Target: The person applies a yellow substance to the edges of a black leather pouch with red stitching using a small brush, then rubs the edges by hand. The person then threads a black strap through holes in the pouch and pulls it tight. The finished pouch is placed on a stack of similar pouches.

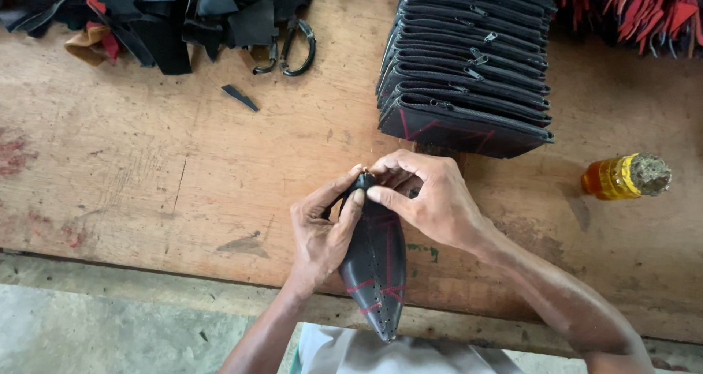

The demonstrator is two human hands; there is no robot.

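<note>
A pale garment [381,352] is seen at the bottom edge, nearest the camera, with a grey concrete floor [88,330] to its left. Just above it, a black pouch [377,271] of leather-like material is held on edge over the near rim of the wooden desk [183,184]; it is pointed at its near end, marked with thin red lines and pierced by a row of small holes along one seam. The pouch is gripped at its far end by both hands. The left hand [322,231] is wrapped around the left side of the pouch, its fingers [351,202] closed against the top. The right hand [428,195] is brought in from the right, its fingers [384,195] pinched narrowly on the same top end, so that the fingertips of the two hands nearly meet there. Something small and pale is glimpsed between the fingertips, but what it is cannot be told.

Further out, to the right, a small yellow bottle [611,176] is laid on its side on the desk, its mouth plugged with a greyish wad. Beyond the hands, a row of finished black pouches [469,59] with zips is stacked overlapping, running away from the viewer. At the far left, a heap of black scraps [168,15] with some orange and red pieces is piled, with black scissors [289,48] at its edge and one loose black sliver [240,97] just before it. At the far right corner, red and black strips [637,8] are bundled.
</note>
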